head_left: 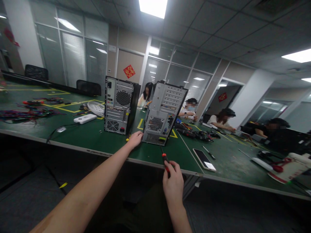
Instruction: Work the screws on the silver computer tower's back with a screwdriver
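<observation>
A grey and black computer tower [160, 110] stands on the green table, its back panel facing me and slightly tilted in view. My left hand [136, 139] is at its lower left edge, fingers curled against the case, fingertips partly hidden. In my right hand [173, 174] is a screwdriver [164, 158] with a red and black handle. Its thin shaft points up at the bottom edge of that tower; whether the tip touches it I cannot tell. Left of it stands a second computer tower [118, 106], also back panel forward. A small yellow thing [127, 139] lies by my left hand.
A phone [204, 159] and a pen-like tool [209, 152] lie to the right. Bundled cables [201, 135] sit behind them. On the left are loose wires [26, 115], a white power strip [85, 118] and a white basket [96, 108]. Several people sit across the table.
</observation>
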The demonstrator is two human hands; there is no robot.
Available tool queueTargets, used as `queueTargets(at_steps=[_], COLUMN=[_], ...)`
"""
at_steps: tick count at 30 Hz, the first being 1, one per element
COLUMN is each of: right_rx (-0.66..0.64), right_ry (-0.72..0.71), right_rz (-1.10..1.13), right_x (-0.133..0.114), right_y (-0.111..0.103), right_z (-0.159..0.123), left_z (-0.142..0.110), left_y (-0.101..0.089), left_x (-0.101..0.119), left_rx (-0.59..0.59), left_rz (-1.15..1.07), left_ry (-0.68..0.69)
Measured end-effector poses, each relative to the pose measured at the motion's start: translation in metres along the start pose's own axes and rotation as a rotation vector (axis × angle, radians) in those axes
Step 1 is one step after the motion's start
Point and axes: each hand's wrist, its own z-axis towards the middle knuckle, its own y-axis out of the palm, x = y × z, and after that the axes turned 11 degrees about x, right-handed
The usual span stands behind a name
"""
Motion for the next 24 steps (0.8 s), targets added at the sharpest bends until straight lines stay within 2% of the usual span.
queueTargets(at_steps=[2,9,12,20,24], right_rx=[0.008,-0.001,0.009,0.029,0.022], right_ry=[-0.001,0.166,0.144,-0.036,0.019], right_rz=[0.011,0.094,0.101,-0.008,0.022], right_x=[0.0004,-0.0018,-0.001,0.0016,-0.0005], right_y=[0.0014,0.0012,0.0009,0.0009,0.0019], right_z=[-0.0002,0.0003,0.0002,-0.0003,-0.0008], left_z=[0.0005,0.0012,0.0014,0.0021,0.0005], left_y=[0.0005,0.0022,0.0027,0.0027,0.0017], left_x=[0.0001,-0.0031,-0.0043,-0.006,-0.0042], left_rx=[0.002,-0.006,-0.007,-0.013,-0.015], left_rz=[0.01,-0.033,-0.033,-0.058,-0.056], left_ry=[0.007,-0.022,-0.021,-0.037,-0.029])
